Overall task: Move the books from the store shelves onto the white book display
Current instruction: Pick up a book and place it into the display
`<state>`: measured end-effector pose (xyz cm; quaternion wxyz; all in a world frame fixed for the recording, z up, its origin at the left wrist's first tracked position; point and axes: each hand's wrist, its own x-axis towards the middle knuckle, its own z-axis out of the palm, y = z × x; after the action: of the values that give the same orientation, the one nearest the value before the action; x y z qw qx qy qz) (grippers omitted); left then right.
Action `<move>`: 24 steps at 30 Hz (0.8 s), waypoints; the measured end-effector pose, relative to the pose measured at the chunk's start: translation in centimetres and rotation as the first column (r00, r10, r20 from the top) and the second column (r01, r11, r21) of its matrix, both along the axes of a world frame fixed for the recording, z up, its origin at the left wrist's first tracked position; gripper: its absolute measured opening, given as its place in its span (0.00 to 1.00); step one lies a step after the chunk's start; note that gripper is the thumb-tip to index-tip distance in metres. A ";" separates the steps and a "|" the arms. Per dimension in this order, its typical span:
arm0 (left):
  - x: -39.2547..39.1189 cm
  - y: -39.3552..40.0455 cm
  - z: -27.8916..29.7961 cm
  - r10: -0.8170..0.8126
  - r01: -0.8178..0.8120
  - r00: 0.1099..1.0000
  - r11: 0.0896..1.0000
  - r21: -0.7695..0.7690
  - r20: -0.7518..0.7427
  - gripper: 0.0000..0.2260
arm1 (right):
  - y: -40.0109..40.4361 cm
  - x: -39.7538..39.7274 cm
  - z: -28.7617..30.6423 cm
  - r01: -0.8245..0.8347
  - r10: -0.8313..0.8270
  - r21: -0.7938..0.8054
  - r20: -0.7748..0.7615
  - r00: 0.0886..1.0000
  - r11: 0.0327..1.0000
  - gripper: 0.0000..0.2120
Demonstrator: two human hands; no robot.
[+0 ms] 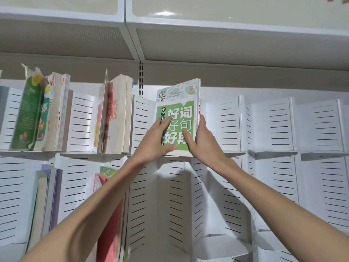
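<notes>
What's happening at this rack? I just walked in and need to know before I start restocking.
A person is setting a green-covered book upright into a slot of the white book display. The left hand lies flat on its cover, and the right hand grips its right edge. Slots to the left already hold books; those on the right hold none.

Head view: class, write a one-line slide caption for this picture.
Both hands, left and right, set a green-covered book upright in a slot of the white book display.
</notes>
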<state>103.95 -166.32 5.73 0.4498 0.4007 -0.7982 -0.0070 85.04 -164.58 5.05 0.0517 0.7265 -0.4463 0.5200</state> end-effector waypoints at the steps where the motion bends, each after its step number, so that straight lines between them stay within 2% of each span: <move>1: -0.1 -0.3 0.0 0.013 -0.013 1.000 1.000 -0.004 0.010 0.46 | -0.2 0.0 0.1 0.006 -0.006 0.000 -0.010 1.000 1.000 0.22; 6: -0.2 -1.6 0.0 0.066 -0.066 0.998 0.997 0.051 0.001 0.48 | -1.1 0.7 0.3 0.058 -0.056 0.030 -0.074 0.996 0.998 0.34; 15: -0.5 -0.6 0.3 0.115 -0.116 0.993 0.990 0.080 0.020 0.47 | -1.0 -0.3 0.3 0.053 -0.043 0.095 -0.103 0.994 0.994 0.45; 19: -1.8 1.7 0.6 0.184 -0.185 0.983 0.981 0.055 0.028 0.40 | 0.8 -2.2 -0.2 0.047 -0.031 0.135 -0.116 0.993 0.990 0.41; 24: -3.9 5.4 1.1 0.319 -0.321 0.947 0.946 0.043 0.042 0.22 | 3.9 -6.4 -0.7 0.017 0.001 0.110 -0.165 0.986 0.994 0.34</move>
<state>100.04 -160.94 6.83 0.4212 0.5358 -0.7299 0.0530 78.60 -160.63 4.32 0.0501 0.7671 -0.4715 0.4322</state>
